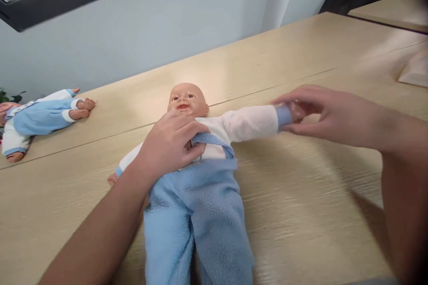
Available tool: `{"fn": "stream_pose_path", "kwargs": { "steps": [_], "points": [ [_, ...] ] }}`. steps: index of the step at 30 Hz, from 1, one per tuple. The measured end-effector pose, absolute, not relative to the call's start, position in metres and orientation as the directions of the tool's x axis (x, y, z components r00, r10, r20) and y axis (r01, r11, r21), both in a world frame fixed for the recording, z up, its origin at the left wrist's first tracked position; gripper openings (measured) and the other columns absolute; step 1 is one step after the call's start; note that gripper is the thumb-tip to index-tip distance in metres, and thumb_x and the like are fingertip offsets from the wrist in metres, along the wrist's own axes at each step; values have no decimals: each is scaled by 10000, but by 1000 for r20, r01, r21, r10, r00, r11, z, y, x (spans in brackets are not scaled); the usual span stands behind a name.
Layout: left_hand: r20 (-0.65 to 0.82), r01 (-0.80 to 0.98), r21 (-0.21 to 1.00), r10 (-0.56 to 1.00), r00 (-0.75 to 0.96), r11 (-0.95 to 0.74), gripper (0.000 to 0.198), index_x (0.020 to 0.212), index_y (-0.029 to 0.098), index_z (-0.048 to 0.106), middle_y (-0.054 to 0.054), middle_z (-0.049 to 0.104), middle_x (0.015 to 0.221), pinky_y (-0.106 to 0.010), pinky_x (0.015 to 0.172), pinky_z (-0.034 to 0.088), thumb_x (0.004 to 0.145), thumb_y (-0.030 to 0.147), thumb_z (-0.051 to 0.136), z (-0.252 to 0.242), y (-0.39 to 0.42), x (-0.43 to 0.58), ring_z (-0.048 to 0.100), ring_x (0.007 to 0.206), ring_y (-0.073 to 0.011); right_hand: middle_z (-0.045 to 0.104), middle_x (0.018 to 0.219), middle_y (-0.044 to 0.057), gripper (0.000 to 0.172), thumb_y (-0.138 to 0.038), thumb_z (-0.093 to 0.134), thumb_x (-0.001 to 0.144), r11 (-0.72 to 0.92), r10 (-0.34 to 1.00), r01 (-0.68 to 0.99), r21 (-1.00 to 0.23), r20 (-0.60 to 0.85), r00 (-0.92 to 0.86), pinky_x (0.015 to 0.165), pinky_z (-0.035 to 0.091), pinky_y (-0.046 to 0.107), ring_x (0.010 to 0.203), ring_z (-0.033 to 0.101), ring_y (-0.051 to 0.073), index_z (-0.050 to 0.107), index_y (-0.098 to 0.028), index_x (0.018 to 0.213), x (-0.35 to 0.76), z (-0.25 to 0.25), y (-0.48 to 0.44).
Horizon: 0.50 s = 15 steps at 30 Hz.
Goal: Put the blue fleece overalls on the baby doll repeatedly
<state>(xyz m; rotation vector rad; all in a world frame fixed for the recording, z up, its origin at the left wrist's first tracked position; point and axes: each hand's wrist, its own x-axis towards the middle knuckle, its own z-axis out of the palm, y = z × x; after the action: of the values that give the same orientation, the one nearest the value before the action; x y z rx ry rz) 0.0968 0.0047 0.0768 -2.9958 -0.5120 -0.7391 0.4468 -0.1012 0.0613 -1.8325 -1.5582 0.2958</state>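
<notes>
A baby doll lies on its back on the table, head away from me, in a white top and fluffy blue trousers. My left hand rests on its chest with the fingers curled; a blue strap passes between thumb and forefinger. Stretched out to the right is the doll's white sleeve. My right hand closes thumb and fingers around the blue cuff at that sleeve's end, partly covering the doll's small hand. The doll's other arm reaches out past my left forearm.
Another doll in similar blue and white clothes lies at the far left, near a green plant. The wooden table runs back to a pale wall. A pale, blurred object sits at the right edge.
</notes>
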Motion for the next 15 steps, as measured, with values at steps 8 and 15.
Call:
{"fn": "stream_pose_path", "kwargs": {
  "steps": [8,15],
  "points": [
    [392,295,156,333,858,-943,48,950,246,669,-17,738,923,-371,865,523,939,276,632,102,-1,86,678,907,-208,637,1396,83,698,-454,788,855,287,834,625,-726,511,210,986,555,495,1268,618,339,518,-343,1488,348,52,-95],
    [546,144,156,207,812,-977,59,923,263,674,0,758,984,-338,882,520,944,208,671,107,-4,86,688,947,-170,711,1313,55,345,-244,582,999,527,825,597,-604,531,-192,1125,462,488,1262,619,266,662,-306,1329,296,40,-88]
  ]
}}
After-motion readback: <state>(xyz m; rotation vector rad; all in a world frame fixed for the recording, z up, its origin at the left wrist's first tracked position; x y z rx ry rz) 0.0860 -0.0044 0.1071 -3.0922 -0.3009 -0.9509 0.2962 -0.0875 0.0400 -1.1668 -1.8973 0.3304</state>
